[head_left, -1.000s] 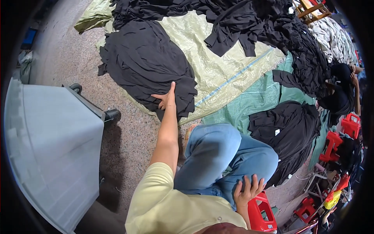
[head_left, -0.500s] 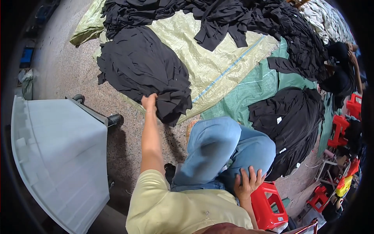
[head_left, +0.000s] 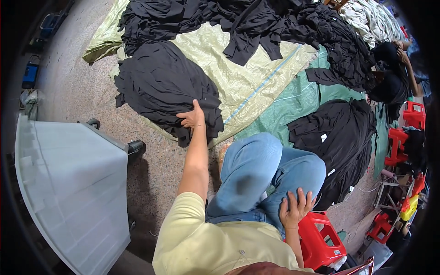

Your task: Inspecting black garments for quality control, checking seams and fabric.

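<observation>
I see the pile of black garments lying on the yellow-green tarp, at its near edge. My left hand clutches a fold of the pile's edge. My right hand rests open on my jeans, just above the red stool.

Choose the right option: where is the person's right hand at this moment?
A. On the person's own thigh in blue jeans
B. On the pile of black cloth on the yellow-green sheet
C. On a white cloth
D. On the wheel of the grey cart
A: the right hand lies with fingers spread on the thigh of the blue jeans, just above the red stool, while the left hand reaches out to the black cloth pile.
</observation>
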Available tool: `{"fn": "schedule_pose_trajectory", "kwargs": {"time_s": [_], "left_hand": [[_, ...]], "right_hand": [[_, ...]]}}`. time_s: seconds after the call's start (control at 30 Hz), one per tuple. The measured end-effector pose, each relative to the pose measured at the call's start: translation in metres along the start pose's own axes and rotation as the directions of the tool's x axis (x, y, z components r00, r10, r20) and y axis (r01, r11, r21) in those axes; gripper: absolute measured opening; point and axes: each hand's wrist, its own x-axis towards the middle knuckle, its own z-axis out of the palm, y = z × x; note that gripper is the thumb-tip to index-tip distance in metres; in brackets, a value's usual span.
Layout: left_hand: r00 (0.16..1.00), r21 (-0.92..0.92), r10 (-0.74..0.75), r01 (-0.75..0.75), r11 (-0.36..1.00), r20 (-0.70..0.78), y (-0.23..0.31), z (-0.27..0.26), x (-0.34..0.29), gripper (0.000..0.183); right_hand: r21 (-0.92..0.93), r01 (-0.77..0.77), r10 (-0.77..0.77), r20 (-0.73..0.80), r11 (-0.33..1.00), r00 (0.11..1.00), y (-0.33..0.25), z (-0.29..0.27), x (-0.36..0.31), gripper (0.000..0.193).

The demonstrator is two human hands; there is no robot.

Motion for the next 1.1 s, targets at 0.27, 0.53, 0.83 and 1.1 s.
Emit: {"fn": "schedule_pose_trajectory", "kwargs": {"time_s": [0.27, 0.53, 0.83, 1.1], "left_hand": [[0.988, 0.278, -0.04, 0.081, 0.957, -0.15, 0.02, 0.039, -0.01, 0.142], [0.917, -0.248, 0.395, -0.37, 0.895, 0.058, -0.039, -0.06, 0.117, 0.083], [0.658, -0.873, 0.582, 0.282, 0.399, 0.479, 0.058, -0.227, 0.128, 0.028], [0.582, -0.984, 0.81, -0.088, 0.152, 0.073, 0.094, -0.32, 0.022, 0.045]], "right_hand": [[-0.025, 0.019, -0.018, 0.069, 1.0, 0.997, 0.0, -0.001, -0.007, 0.023], [0.083, 0.098, -0.105, 0.08, 0.992, 0.991, -0.005, 0.002, 0.01, 0.028], [0.1, 0.066, -0.072, 0.057, 0.993, 0.996, -0.01, 0.001, 0.021, 0.026], [0.128, 0.062, -0.067, 0.035, 0.99, 0.997, -0.011, -0.007, 0.018, 0.026]]}}
